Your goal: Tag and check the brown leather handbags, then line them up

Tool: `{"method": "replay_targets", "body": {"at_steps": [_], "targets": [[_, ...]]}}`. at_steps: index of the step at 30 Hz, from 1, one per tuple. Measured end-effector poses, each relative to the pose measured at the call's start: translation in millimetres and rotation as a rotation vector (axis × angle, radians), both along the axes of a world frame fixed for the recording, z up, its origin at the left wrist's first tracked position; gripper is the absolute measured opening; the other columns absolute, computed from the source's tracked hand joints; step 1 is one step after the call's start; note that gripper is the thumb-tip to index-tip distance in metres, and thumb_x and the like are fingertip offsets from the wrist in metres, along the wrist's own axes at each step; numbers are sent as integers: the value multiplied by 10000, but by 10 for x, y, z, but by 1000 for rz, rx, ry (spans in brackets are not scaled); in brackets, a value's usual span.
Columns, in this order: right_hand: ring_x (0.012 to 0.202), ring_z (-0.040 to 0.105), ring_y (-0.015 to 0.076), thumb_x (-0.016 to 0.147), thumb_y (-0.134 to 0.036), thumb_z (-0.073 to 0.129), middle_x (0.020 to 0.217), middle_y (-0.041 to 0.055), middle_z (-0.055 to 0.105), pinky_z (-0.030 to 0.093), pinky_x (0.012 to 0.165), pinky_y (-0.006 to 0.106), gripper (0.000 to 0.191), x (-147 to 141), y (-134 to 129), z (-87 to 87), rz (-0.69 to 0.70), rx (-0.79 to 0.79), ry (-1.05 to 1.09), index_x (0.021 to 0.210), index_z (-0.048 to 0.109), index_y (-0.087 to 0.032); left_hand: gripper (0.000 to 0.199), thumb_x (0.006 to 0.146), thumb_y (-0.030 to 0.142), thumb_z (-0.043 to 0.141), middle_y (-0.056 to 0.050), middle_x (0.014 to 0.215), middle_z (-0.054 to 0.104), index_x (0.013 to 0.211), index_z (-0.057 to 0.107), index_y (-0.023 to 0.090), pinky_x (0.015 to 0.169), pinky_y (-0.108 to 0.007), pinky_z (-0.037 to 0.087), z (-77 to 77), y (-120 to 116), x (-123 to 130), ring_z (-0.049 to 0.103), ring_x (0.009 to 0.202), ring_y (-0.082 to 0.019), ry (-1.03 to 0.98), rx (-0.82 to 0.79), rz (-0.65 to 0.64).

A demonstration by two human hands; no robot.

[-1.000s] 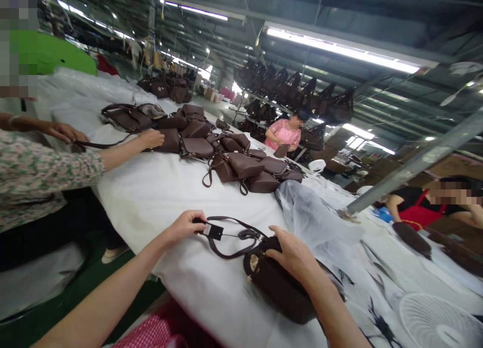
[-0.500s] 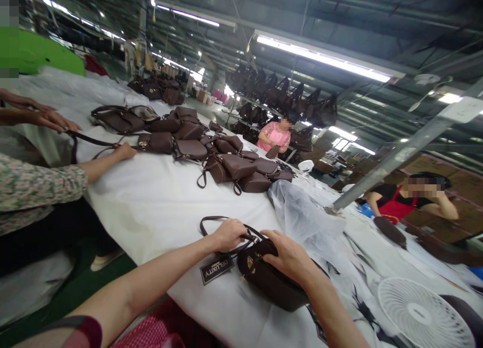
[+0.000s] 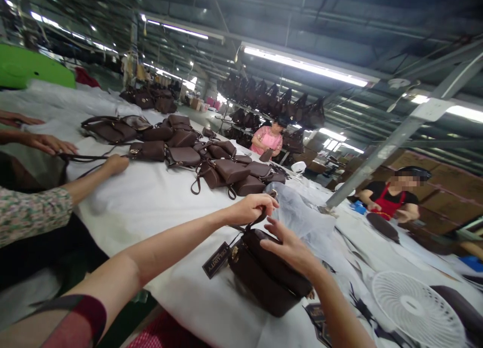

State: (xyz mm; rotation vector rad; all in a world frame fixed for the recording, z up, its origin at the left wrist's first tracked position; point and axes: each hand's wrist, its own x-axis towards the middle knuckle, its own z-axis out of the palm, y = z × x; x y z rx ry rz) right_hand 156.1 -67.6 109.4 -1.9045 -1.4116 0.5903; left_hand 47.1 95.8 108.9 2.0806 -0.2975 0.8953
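Note:
A dark brown handbag (image 3: pixel 267 275) stands on the white-covered table in front of me. My left hand (image 3: pixel 256 208) is closed round its brown strap (image 3: pixel 258 220), lifted above the bag's top. Fingers apart, my right hand (image 3: pixel 292 245) lies over the right side of the bag's top; whether it presses on the leather I cannot tell. A black DELUXITY tag (image 3: pixel 216 260) hangs at the bag's left end, by a gold-coloured fitting (image 3: pixel 234 254). More black tags (image 3: pixel 317 315) lie under my right forearm.
Several brown bags (image 3: pixel 230 170) lie piled across the white table (image 3: pixel 151 212). At left, a co-worker's hands (image 3: pixel 116 164) hold a strap. Clear plastic (image 3: pixel 302 222) and a white fan (image 3: pixel 413 305) are at right, near a slanting metal post (image 3: pixel 381 156). Two people stand beyond.
My left hand has moved right and up, raising the strap. My right hand's fingers have spread, and the bag has turned so more of its side shows. The view has shifted slightly.

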Motion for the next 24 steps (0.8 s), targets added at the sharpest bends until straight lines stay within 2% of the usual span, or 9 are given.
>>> {"method": "replay_targets", "body": {"at_steps": [2, 5, 7, 10, 14, 16, 19, 22, 24], "targets": [[1197, 546, 267, 666, -404, 743, 1230, 92, 619, 422, 1006, 412, 688, -48, 65, 58, 15, 108, 216, 1279, 502, -206, 395, 619, -70, 359, -90, 1164, 650, 823, 616, 149, 996, -347, 439, 113, -79, -18, 580, 1145, -204, 38, -45, -128], [981, 628, 230, 677, -366, 751, 988, 39, 682, 493, 867, 363, 469, -167, 185, 157, 33, 246, 439, 1082, 586, -196, 641, 559, -67, 359, -63, 1382, 531, 1082, 627, 190, 1067, -374, 381, 312, -138, -42, 485, 1283, -217, 52, -78, -257], [890, 639, 192, 684, -324, 755, 927, 10, 689, 505, 820, 327, 351, -236, 240, 223, 30, 312, 598, 980, 603, -211, 775, 559, -56, 379, -69, 1454, 445, 1264, 537, 226, 1036, -383, 415, 416, -133, -31, 516, 1254, -226, 52, -154, -312], [905, 649, 176, 647, -253, 783, 930, -10, 699, 516, 834, 320, 373, -258, 254, 316, 33, 390, 831, 979, 615, -246, 802, 610, -17, 442, -110, 1413, 451, 1368, 409, 245, 831, -332, 528, 429, -90, -6, 637, 1048, -207, 34, -337, -198], [949, 671, 210, 673, -334, 789, 1005, 24, 705, 538, 851, 382, 563, -190, 242, 410, -11, 400, 961, 1187, 566, -292, 387, 741, 120, 549, -73, 1060, 609, 1126, 548, 161, 706, -261, 507, 143, -85, -70, 626, 852, -156, 7, -431, 181], [938, 681, 211, 697, -396, 773, 1097, 33, 685, 539, 869, 399, 623, -163, 267, 446, -28, 358, 929, 1267, 531, -322, 307, 750, 198, 625, -55, 991, 618, 1050, 574, 157, 727, -268, 493, -57, -131, -114, 604, 866, -167, 65, -372, 176], [1034, 650, 219, 712, -438, 757, 1237, 29, 624, 520, 924, 423, 668, -121, 350, 545, -34, 276, 784, 1327, 505, -373, 329, 704, 192, 687, -65, 1057, 606, 1017, 591, 165, 780, -288, 475, -303, -218, -112, 576, 930, -189, 60, -286, 160], [1275, 489, 249, 747, -514, 711, 1383, 10, 534, 450, 1011, 478, 677, 18, 425, 749, -44, 283, 551, 1369, 461, -416, 62, 825, 203, 536, -38, 854, 627, 848, 574, 159, 743, -280, 463, -441, -243, -58, 585, 799, -161, 100, -365, 174], [1373, 368, 267, 758, -581, 671, 1469, -1, 455, 386, 1061, 503, 670, 215, 413, 934, -84, 317, 331, 1371, 469, -404, 175, 894, 245, 432, -20, 737, 620, 783, 541, 165, 685, -266, 455, -493, -195, -50, 580, 698, -143, 151, -434, 170]]}}
